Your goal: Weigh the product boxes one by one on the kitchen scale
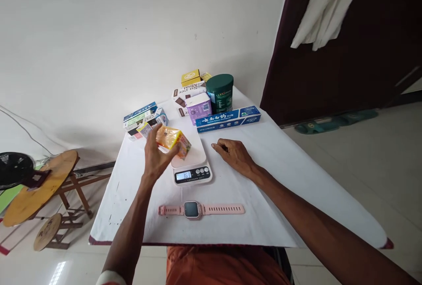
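My left hand [156, 153] grips an orange and yellow plastic-wrapped packet [171, 138], thumb on one side and fingers on the other. It holds the packet tilted above the left part of a white digital kitchen scale [194, 155]; whether the packet touches the plate I cannot tell. The scale's lit display [183, 175] seems to read 363. To the right of the scale, my right hand [234, 155] rests on the white-covered table with its fingers curled in and nothing visible in them. A pink smartwatch [191, 210] lies flat in front of the scale.
Behind the scale stand a blue toothpaste box [228, 119], a dark green canister [220, 93], a purple tissue pack [198, 107] and a yellow box [190, 77]. Several small boxes [141, 118] lie at the back left. Wooden stools [48, 232] stand left of the table.
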{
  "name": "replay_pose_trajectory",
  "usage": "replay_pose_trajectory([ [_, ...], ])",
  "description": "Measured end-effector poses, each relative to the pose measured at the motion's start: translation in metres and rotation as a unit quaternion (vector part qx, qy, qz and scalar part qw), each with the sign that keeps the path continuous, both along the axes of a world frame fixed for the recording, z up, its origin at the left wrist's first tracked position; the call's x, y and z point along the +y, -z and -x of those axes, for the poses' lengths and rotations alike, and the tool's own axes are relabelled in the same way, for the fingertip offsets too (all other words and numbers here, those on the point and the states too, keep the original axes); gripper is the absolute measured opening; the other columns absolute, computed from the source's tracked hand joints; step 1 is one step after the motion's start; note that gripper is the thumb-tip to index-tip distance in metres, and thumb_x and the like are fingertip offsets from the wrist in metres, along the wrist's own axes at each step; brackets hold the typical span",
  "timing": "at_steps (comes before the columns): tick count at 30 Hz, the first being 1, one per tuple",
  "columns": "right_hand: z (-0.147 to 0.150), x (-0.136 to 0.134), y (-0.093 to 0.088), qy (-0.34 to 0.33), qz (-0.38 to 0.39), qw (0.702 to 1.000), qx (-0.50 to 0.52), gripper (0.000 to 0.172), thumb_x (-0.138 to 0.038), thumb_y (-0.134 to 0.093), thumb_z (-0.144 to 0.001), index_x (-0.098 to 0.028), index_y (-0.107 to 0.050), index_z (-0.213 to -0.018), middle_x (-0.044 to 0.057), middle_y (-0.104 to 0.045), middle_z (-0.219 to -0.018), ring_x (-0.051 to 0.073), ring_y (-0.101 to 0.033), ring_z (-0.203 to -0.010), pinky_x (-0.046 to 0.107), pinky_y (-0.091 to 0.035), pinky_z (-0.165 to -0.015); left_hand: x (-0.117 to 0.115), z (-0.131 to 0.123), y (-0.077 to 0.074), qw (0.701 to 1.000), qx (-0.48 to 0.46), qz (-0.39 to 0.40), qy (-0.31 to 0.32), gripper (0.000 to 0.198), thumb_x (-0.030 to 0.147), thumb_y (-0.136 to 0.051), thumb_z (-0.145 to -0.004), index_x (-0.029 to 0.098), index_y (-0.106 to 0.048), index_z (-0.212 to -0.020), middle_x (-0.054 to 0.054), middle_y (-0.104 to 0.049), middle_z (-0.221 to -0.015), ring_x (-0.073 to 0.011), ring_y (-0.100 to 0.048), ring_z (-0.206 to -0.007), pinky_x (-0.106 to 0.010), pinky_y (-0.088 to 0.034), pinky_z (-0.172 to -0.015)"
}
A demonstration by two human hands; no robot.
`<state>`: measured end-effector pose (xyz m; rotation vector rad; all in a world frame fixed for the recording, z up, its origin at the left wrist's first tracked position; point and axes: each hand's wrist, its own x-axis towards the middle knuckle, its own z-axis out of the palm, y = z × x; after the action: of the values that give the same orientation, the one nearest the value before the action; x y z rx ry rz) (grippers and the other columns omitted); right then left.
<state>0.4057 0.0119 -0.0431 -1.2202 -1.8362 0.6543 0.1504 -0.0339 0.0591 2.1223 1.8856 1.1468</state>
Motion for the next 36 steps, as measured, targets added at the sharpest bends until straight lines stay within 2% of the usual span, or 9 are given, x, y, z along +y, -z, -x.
replay_pose_trajectory([
  [3, 0.0, 0.001, 0.001, -0.005, 0.005, 1.0, -0.015, 0.041, -0.049, -0.047, -0.096, -0.025, -0.036, -0.063, -0.001, -0.05, -0.061, 0.015, -0.043, -0.058, 0.031, -0.032, -0.063, 0.01, -0.017, 0.006, 1.0, 0.022, 0.006, 0.021, 0.073, 0.038, -0.079, -0.083, 0.029, -0.046, -0.147, -0.012, -0.058, -0.149, -0.0321, -0.059, -0.134, -0.046, -0.059, -0.097],
  [7, 0.001, 0.003, 0.003, -0.002, 0.001, 0.999, -0.052, 0.036, -0.044, -0.049, -0.096, -0.025, -0.042, -0.066, 0.001, -0.056, -0.066, 0.017, -0.048, -0.062, 0.031, -0.031, -0.065, 0.016, -0.018, 0.009, 0.999, 0.026, -0.002, 0.027, 0.073, 0.037, -0.08, -0.082, 0.026, -0.046, -0.147, -0.013, -0.058, -0.146, -0.0323, -0.057, -0.135, -0.05, -0.053, -0.108],
  [16, 0.002, 0.002, 0.004, 0.005, -0.006, 0.997, -0.071, 0.036, -0.038, -0.05, -0.098, -0.024, -0.042, -0.066, 0.002, -0.058, -0.068, 0.017, -0.047, -0.064, 0.032, -0.03, -0.065, 0.011, -0.019, -0.002, 0.997, 0.062, 0.021, 0.028, 0.1, 0.052, -0.089, -0.074, 0.026, -0.037, -0.156, -0.016, -0.051, -0.142, -0.0384, -0.051, -0.138, -0.063, -0.044, -0.114],
  [19, 0.002, 0.002, 0.004, 0.005, -0.005, 0.998, -0.059, 0.036, -0.039, -0.05, -0.096, -0.025, -0.038, -0.065, 0.001, -0.055, -0.065, 0.016, -0.044, -0.062, 0.032, -0.029, -0.064, 0.014, -0.02, -0.004, 0.996, 0.07, 0.031, 0.042, 0.096, 0.051, -0.087, -0.076, 0.025, -0.039, -0.155, -0.017, -0.051, -0.143, -0.0393, -0.05, -0.139, -0.062, -0.044, -0.115],
  [23, -0.003, 0.005, -0.002, 0.003, -0.017, 1.0, -0.02, 0.036, -0.041, -0.05, -0.094, -0.025, -0.037, -0.064, 0.0, -0.053, -0.062, 0.015, -0.043, -0.061, 0.031, -0.03, -0.063, 0.022, -0.019, -0.002, 0.997, 0.068, 0.011, 0.024, 0.079, 0.041, -0.084, -0.078, 0.025, -0.049, -0.147, -0.015, -0.057, -0.137, -0.0366, -0.057, -0.132, -0.057, -0.05, -0.109],
  [25, -0.011, 0.007, -0.01, 0.033, -0.039, 0.999, 0.016, 0.039, -0.045, -0.05, -0.094, -0.025, -0.037, -0.064, -0.001, -0.051, -0.061, 0.014, -0.043, -0.06, 0.031, -0.031, -0.063, 0.025, -0.021, -0.002, 0.998, 0.06, -0.011, 0.022, 0.075, 0.037, -0.084, -0.077, 0.025, -0.051, -0.143, -0.014, -0.06, -0.134, -0.0354, -0.059, -0.128, -0.055, -0.051, -0.107],
  [29, -0.035, 0.009, -0.029, 0.163, -0.079, 0.976, 0.12, 0.045, -0.053, -0.051, -0.097, -0.025, -0.039, -0.063, -0.002, -0.047, -0.057, 0.013, -0.041, -0.058, 0.03, -0.033, -0.061, 0.028, -0.042, -0.007, 0.996, 0.045, -0.038, 0.068, 0.071, 0.038, -0.083, -0.077, 0.024, -0.052, -0.139, -0.013, -0.062, -0.133, -0.0335, -0.061, -0.126, -0.054, -0.052, -0.106],
  [33, -0.055, 0.009, -0.039, 0.252, -0.082, 0.944, 0.197, 0.047, -0.052, -0.053, -0.099, -0.025, -0.042, -0.062, -0.003, -0.048, -0.056, 0.013, -0.042, -0.056, 0.031, -0.035, -0.06, 0.037, -0.085, -0.011, 0.988, 0.036, -0.038, 0.143, 0.075, 0.039, -0.085, -0.075, 0.024, -0.049, -0.14, -0.012, -0.062, -0.133, -0.0313, -0.062, -0.125, -0.051, -0.053, -0.104],
  [36, -0.062, 0.008, -0.042, 0.281, -0.093, 0.93, 0.22, 0.047, -0.051, -0.051, -0.1, -0.026, -0.04, -0.061, -0.003, -0.047, -0.055, 0.013, -0.043, -0.054, 0.031, -0.036, -0.059, 0.05, -0.125, -0.002, 0.986, 0.031, -0.018, 0.164, 0.077, 0.037, -0.087, -0.073, 0.023, -0.048, -0.138, -0.013, -0.062, -0.131, -0.031, -0.061, -0.124, -0.048, -0.053, -0.104],
])
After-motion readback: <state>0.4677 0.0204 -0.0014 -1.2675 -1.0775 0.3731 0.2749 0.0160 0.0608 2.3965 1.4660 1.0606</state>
